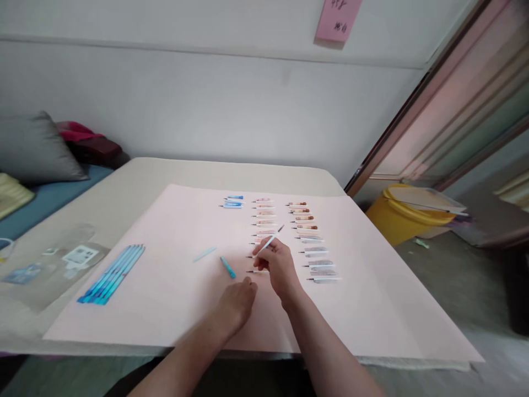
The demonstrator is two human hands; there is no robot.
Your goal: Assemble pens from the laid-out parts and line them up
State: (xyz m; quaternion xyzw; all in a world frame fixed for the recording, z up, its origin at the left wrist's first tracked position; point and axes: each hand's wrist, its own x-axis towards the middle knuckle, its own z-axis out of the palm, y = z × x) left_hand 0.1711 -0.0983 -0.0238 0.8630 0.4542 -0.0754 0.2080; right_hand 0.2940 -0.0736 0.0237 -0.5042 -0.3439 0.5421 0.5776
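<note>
My right hand (278,264) pinches a thin white pen refill (268,243), its dark tip pointing up and to the right, above the middle column of pen parts (263,208). My left hand (237,303) rests low over the pink sheet, fingers curled together; anything in them is hidden. Just beyond it lies a short turquoise pen barrel (227,267). Left of that barrel is a pale blue strip-like piece (204,253). More white refills with dark tips lie partly beneath my right hand.
Several blue pens (111,275) lie side by side at the left of the pink sheet (173,320). Columns of brown and grey pen parts (316,251) run to the right, blue ones (232,205) at the back. Clear plastic packaging (61,264) lies left; a yellow bin (384,212) stands right.
</note>
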